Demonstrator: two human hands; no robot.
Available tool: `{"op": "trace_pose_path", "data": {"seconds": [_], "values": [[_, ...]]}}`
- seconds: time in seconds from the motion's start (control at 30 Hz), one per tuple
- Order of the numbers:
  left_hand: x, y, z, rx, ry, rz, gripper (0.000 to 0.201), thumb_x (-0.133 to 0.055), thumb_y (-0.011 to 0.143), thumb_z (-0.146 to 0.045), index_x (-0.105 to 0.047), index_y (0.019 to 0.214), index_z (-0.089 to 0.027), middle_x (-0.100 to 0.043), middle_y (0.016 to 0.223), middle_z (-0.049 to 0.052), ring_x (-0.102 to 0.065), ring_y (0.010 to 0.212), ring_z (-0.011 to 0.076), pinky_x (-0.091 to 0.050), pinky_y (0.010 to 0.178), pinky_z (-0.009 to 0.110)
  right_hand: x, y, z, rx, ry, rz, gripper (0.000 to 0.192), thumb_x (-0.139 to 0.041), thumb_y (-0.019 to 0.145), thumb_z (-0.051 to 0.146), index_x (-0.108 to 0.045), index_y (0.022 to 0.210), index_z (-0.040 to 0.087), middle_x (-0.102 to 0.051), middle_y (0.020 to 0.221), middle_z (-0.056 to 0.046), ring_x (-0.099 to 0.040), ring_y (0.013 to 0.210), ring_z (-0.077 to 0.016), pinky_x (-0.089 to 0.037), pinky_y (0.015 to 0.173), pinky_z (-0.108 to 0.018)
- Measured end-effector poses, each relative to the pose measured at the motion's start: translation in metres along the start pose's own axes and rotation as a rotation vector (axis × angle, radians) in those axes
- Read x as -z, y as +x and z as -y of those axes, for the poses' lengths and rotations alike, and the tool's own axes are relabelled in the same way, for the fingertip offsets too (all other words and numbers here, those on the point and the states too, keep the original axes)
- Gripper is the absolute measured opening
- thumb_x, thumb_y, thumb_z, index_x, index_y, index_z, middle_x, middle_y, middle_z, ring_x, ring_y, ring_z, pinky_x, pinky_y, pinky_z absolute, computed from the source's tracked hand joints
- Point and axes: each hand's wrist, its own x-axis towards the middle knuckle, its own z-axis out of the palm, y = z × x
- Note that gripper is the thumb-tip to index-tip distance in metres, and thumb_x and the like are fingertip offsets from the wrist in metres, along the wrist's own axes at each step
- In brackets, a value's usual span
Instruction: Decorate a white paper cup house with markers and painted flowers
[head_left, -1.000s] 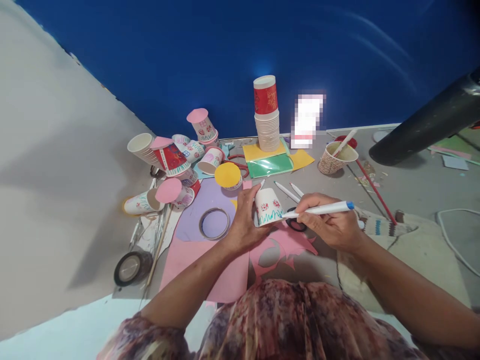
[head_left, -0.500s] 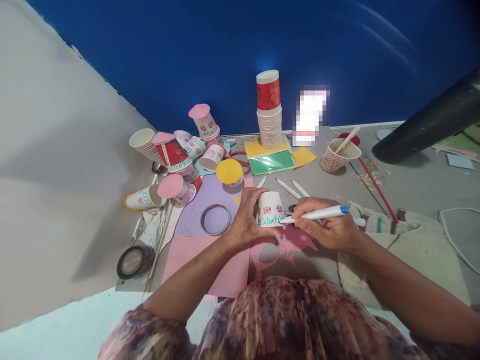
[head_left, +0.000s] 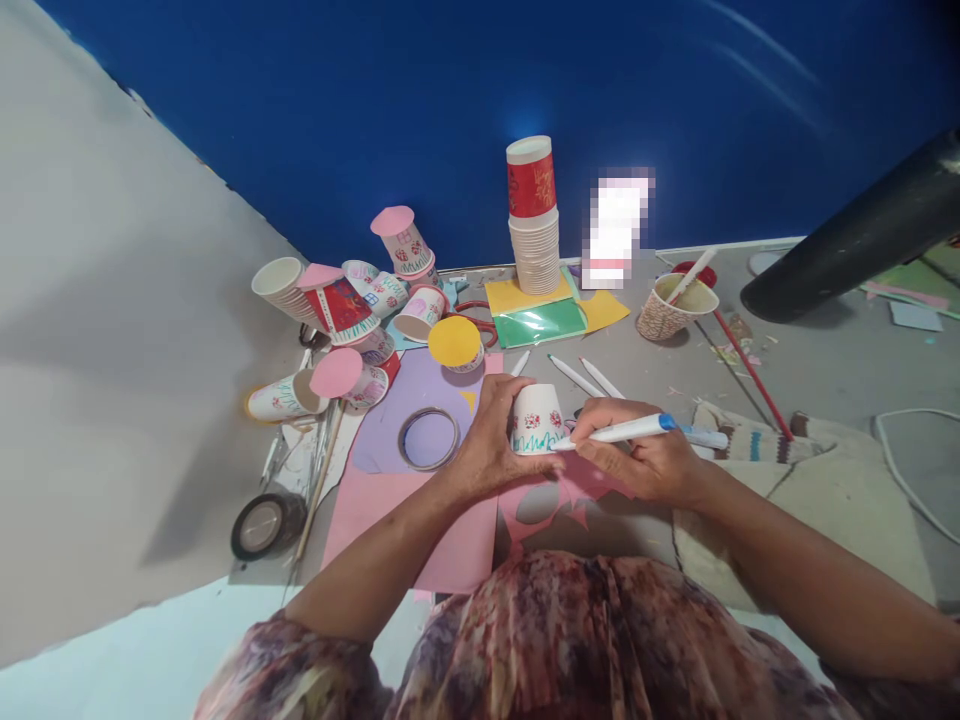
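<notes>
A white paper cup (head_left: 537, 412) stands upside down in the grip of my left hand (head_left: 487, 435), thumb along the lower rim and fingers at the upper side. Red flower shapes and a wavy teal line are drawn on it. My right hand (head_left: 637, 455) is closed around a white marker (head_left: 626, 430) with a blue end; its tip meets the cup near the rim, at the teal line. Under and beside the cup lie cut pink paper (head_left: 525, 505) and several white markers, one of them a green-tipped marker (head_left: 574, 372).
Several decorated paper cups with a pink paper top (head_left: 336, 373) or a yellow paper top (head_left: 455, 343) crowd the left. A tape roll (head_left: 428, 440) lies on purple paper. A cup stack (head_left: 537, 250) stands at the back; a paste-like mix fills a cup (head_left: 667, 318) at right.
The marker tip has shifted slightly left and down along the cup's rim. My left hand keeps its hold on the cup, and the whole view has shifted slightly.
</notes>
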Motion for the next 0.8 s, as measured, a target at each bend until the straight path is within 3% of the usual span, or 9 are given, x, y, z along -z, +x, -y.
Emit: {"op": "trace_pose_path", "data": {"seconds": [0.27,0.43,0.53,0.67,0.8], "values": [[0.003,0.002,-0.005,0.014,-0.041,-0.029,0.092,-0.092,0.074,-0.062,-0.046,0.146,-0.027,-0.053,0.136,0.013,-0.058,0.126,0.0314,-0.056,0.104,0.049,0.013,-0.004,0.003,-0.146,0.068,-0.196,0.015,-0.066,0.098,0.029,-0.071,0.086,0.022,-0.072,0.070,-0.003,-0.065,0.058,-0.0166,-0.050,0.053,-0.028],[0.001,0.000,-0.006,0.014,-0.116,-0.027,0.082,-0.092,0.078,-0.046,-0.047,0.144,-0.027,-0.054,0.136,0.012,-0.060,0.124,0.0291,-0.057,0.105,0.047,0.012,-0.001,0.006,-0.088,0.082,-0.163,0.013,-0.066,0.097,0.024,-0.071,0.084,0.022,-0.074,0.072,-0.003,-0.066,0.058,-0.0155,-0.052,0.056,-0.027],[0.000,0.000,-0.005,0.046,-0.135,-0.020,0.085,-0.093,0.075,-0.055,-0.049,0.142,-0.026,-0.054,0.134,0.012,-0.060,0.124,0.0293,-0.057,0.105,0.047,0.010,0.000,0.008,-0.082,0.090,-0.120,0.015,-0.066,0.097,0.025,-0.071,0.083,0.021,-0.074,0.071,-0.003,-0.064,0.056,-0.0147,-0.052,0.056,-0.027],[0.001,0.001,-0.003,0.080,-0.125,-0.008,0.106,-0.093,0.060,-0.075,-0.050,0.145,-0.027,-0.052,0.135,0.013,-0.059,0.125,0.0327,-0.055,0.108,0.050,0.009,0.000,0.007,-0.068,0.084,-0.111,0.013,-0.067,0.096,0.022,-0.071,0.084,0.021,-0.074,0.070,-0.001,-0.063,0.054,-0.0125,-0.048,0.054,-0.025],[0.002,0.000,-0.001,0.042,-0.124,0.011,0.115,-0.092,0.053,-0.078,-0.049,0.148,-0.030,-0.051,0.134,0.013,-0.057,0.125,0.0340,-0.053,0.109,0.053,0.007,0.000,0.005,-0.055,0.073,-0.101,0.010,-0.067,0.094,0.018,-0.070,0.086,0.021,-0.073,0.070,-0.001,-0.064,0.056,-0.0127,-0.047,0.053,-0.024]]}}
